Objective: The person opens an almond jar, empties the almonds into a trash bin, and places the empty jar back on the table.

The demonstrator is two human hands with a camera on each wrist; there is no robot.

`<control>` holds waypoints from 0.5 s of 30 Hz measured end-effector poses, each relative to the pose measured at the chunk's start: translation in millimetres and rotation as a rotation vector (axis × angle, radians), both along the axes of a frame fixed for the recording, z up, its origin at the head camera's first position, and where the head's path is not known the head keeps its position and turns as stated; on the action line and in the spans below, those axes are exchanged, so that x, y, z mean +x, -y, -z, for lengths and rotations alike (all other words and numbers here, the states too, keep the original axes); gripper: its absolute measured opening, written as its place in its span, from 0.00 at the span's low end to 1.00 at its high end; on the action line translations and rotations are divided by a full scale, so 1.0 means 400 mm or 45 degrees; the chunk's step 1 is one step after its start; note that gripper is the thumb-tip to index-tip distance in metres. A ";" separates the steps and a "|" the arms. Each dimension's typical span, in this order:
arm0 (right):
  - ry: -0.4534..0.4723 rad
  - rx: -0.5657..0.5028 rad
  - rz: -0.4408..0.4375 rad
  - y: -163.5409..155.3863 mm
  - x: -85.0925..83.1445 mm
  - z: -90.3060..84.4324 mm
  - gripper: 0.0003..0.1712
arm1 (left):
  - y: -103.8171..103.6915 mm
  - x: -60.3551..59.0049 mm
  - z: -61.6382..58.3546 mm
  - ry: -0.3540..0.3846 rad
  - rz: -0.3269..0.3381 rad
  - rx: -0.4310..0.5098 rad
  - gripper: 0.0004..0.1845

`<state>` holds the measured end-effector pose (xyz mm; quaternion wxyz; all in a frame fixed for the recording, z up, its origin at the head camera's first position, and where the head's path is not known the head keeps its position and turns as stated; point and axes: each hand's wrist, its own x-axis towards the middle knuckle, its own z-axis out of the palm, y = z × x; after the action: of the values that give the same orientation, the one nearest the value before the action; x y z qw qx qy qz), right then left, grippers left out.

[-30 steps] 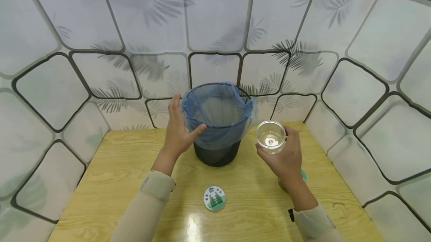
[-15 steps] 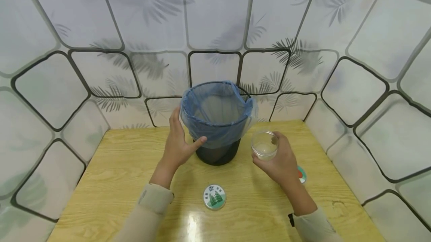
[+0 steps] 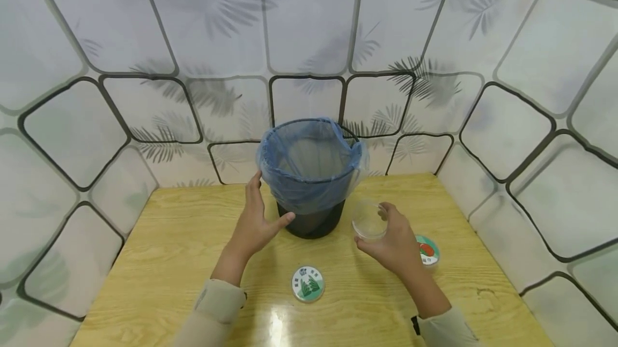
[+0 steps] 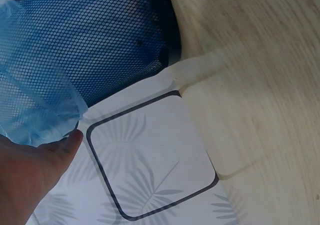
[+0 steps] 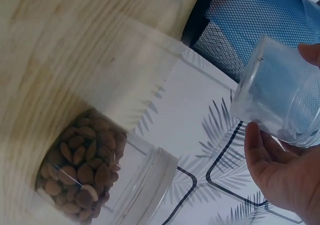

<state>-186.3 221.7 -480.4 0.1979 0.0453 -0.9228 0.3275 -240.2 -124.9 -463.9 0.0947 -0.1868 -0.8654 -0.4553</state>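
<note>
My right hand (image 3: 388,240) grips a clear round jar (image 3: 369,222) with no lid, to the right of the bin. In the right wrist view nothing shows inside the clear jar (image 5: 272,85), and its mouth is on the hand's side. A black mesh waste bin (image 3: 311,223) with a blue plastic bag (image 3: 309,191) folded over its rim stands at the back of the table. My left hand (image 3: 253,223) is at the bin's left side, thumb and fingers spread, fingertips right at the bag's edge.
A jar of almonds (image 5: 82,165) with a closed lid stands right of my right hand; its label (image 3: 428,250) shows a red picture. A round lid (image 3: 308,283) with green leaves lies on the wooden table (image 3: 183,240), in front of the bin. Patterned panels (image 3: 309,25) enclose the table.
My right hand has lowered the clear jar and moved it left and nearer the bin, uncovering the almond jar's label. My left hand has slid down a little along the bin's side.
</note>
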 end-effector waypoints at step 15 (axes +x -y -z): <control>0.299 0.005 -0.107 0.017 0.025 0.041 0.59 | 0.005 0.030 0.029 0.164 0.082 0.059 0.65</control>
<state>-176.3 214.7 -496.9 0.0743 0.0456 -0.9375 0.3368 -228.3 -126.9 -475.6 0.0283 -0.1827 -0.8524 -0.4891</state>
